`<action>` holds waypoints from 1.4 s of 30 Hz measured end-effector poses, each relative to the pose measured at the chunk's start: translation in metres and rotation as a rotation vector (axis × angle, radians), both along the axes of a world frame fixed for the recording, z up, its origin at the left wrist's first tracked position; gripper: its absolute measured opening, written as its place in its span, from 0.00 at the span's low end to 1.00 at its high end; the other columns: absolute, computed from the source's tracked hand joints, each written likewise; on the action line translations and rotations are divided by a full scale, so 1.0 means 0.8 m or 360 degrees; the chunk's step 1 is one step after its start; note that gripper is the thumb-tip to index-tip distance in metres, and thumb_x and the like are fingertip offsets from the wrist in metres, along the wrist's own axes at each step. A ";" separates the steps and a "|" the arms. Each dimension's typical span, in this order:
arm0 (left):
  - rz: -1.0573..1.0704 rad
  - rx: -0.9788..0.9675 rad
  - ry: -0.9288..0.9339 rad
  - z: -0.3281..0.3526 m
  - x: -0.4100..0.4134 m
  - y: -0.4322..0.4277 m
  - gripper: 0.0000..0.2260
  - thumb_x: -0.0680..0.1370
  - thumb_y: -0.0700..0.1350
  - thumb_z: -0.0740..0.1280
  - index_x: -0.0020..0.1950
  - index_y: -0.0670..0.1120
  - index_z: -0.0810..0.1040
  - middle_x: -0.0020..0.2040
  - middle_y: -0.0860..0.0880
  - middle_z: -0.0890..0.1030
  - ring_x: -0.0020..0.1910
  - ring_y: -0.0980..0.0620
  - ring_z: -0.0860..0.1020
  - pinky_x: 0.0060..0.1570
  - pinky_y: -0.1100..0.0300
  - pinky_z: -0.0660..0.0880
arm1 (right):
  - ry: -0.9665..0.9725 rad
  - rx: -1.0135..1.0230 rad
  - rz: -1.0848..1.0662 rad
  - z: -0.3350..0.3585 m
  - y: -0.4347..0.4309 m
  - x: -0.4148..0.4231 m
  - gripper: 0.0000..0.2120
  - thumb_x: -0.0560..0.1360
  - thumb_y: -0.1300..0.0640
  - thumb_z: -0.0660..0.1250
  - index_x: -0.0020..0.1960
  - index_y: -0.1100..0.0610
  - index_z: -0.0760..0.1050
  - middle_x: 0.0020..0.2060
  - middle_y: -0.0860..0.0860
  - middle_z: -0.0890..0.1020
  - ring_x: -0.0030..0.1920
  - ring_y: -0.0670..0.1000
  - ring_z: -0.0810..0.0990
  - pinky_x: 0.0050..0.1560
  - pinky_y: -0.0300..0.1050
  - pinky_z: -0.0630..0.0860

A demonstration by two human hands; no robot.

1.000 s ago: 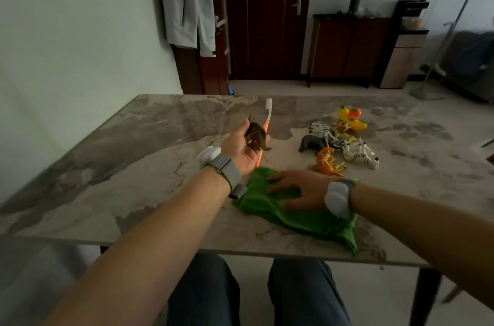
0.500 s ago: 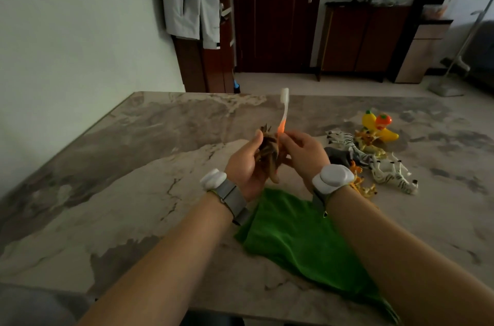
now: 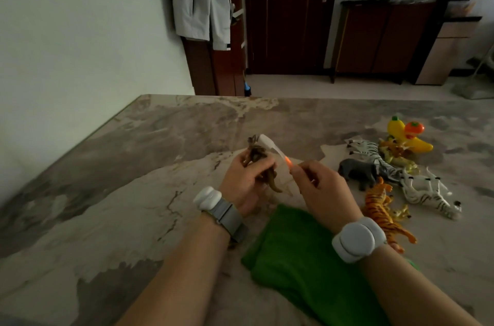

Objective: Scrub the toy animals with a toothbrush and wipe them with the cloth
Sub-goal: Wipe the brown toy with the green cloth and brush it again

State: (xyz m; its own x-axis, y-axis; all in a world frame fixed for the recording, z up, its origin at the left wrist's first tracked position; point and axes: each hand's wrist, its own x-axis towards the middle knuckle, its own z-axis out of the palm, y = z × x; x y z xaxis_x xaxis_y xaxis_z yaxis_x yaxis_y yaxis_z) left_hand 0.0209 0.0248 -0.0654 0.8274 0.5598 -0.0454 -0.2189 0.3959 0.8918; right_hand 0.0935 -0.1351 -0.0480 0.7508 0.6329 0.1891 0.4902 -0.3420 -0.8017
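Green cloth (image 3: pixel 307 259) lay flat nearest, free again. Right hand (image 3: pixel 323 192), off the cloth since a second ago, pinched the toothbrush (image 3: pixel 275 150) handle. Left hand (image 3: pixel 242 182) gripped the brown toy (image 3: pixel 258 154). Brush head had tipped onto it, so scrubbing was probably starting. Other toys (image 3: pixel 387 165) waited beyond, right.

One toothbrush (image 3: pixel 270 145), one green cloth (image 3: pixel 302 259)
One brown toy animal (image 3: pixel 258 154), one grey animal (image 3: pixel 357 172), one orange tiger (image 3: pixel 379 208), one white tiger (image 3: pixel 427 192), at least one zebra (image 3: pixel 365 148), one toy banana (image 3: pixel 401 133), one toy orange (image 3: pixel 414 128).
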 end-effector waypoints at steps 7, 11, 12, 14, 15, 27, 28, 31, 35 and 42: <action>0.0041 0.0107 0.0025 -0.004 -0.004 0.007 0.05 0.69 0.33 0.71 0.44 0.38 0.81 0.39 0.42 0.81 0.38 0.48 0.81 0.38 0.58 0.79 | -0.0137 -0.0014 -0.0288 -0.007 0.003 -0.002 0.16 0.82 0.44 0.60 0.42 0.53 0.76 0.31 0.48 0.78 0.31 0.48 0.76 0.30 0.42 0.71; 0.0105 0.0103 0.0044 -0.001 -0.005 0.005 0.07 0.71 0.34 0.74 0.43 0.39 0.77 0.36 0.42 0.78 0.33 0.49 0.78 0.35 0.59 0.78 | -0.0046 -0.0130 -0.0195 -0.011 0.009 -0.005 0.16 0.82 0.44 0.59 0.45 0.54 0.77 0.34 0.49 0.79 0.34 0.48 0.77 0.35 0.45 0.75; 0.0131 0.0107 0.0067 0.000 -0.005 0.003 0.07 0.70 0.35 0.75 0.43 0.39 0.77 0.35 0.43 0.78 0.33 0.50 0.77 0.34 0.60 0.77 | -0.0008 -0.0159 -0.0183 -0.012 0.010 -0.004 0.16 0.82 0.44 0.59 0.47 0.54 0.77 0.35 0.49 0.79 0.35 0.48 0.78 0.37 0.45 0.75; 0.0183 0.0142 0.0114 0.000 -0.006 0.000 0.06 0.72 0.34 0.74 0.42 0.40 0.77 0.33 0.45 0.78 0.31 0.52 0.77 0.32 0.62 0.77 | 0.0054 -0.0175 -0.0186 -0.014 0.010 -0.001 0.13 0.82 0.47 0.60 0.51 0.54 0.77 0.37 0.48 0.80 0.36 0.47 0.78 0.34 0.43 0.74; 0.0211 0.0172 0.0142 0.000 -0.007 -0.001 0.05 0.73 0.34 0.72 0.42 0.39 0.77 0.33 0.46 0.79 0.31 0.52 0.78 0.31 0.62 0.77 | 0.0092 -0.0160 -0.0185 -0.015 0.009 0.000 0.10 0.82 0.48 0.60 0.54 0.53 0.76 0.37 0.48 0.80 0.35 0.47 0.78 0.31 0.42 0.73; 0.0458 0.0876 0.0585 -0.002 -0.010 0.004 0.13 0.75 0.46 0.74 0.57 0.47 0.79 0.50 0.48 0.84 0.42 0.56 0.84 0.38 0.68 0.77 | 0.0307 -0.0073 -0.0209 -0.020 0.005 0.012 0.05 0.81 0.54 0.61 0.56 0.52 0.72 0.38 0.49 0.80 0.32 0.48 0.78 0.26 0.40 0.72; 0.0474 0.0925 0.0596 -0.001 -0.011 0.005 0.12 0.75 0.47 0.74 0.58 0.48 0.80 0.49 0.50 0.84 0.42 0.57 0.84 0.38 0.69 0.77 | 0.0319 -0.0068 -0.0212 -0.021 0.005 0.013 0.05 0.81 0.54 0.61 0.56 0.52 0.72 0.38 0.49 0.80 0.32 0.47 0.78 0.26 0.39 0.71; 0.0471 0.1086 0.0645 -0.003 -0.012 0.009 0.14 0.76 0.50 0.73 0.60 0.49 0.81 0.49 0.52 0.84 0.44 0.59 0.83 0.40 0.70 0.76 | 0.0344 -0.0050 -0.0212 -0.023 0.004 0.014 0.05 0.82 0.54 0.60 0.56 0.52 0.71 0.38 0.48 0.80 0.32 0.46 0.78 0.25 0.37 0.71; 0.0464 0.1201 0.0716 -0.005 -0.015 0.014 0.11 0.76 0.53 0.72 0.57 0.53 0.82 0.46 0.54 0.85 0.46 0.59 0.82 0.45 0.66 0.74 | 0.0334 -0.0059 -0.0201 -0.025 0.005 0.015 0.05 0.82 0.54 0.60 0.56 0.53 0.72 0.39 0.48 0.79 0.33 0.46 0.78 0.26 0.37 0.69; 0.0416 0.1007 0.0786 0.000 -0.005 0.027 0.11 0.75 0.50 0.73 0.54 0.46 0.83 0.42 0.51 0.86 0.41 0.55 0.83 0.42 0.62 0.76 | 0.0285 -0.0099 -0.0207 -0.024 0.007 0.015 0.06 0.81 0.54 0.60 0.56 0.54 0.72 0.41 0.49 0.79 0.35 0.47 0.77 0.29 0.40 0.70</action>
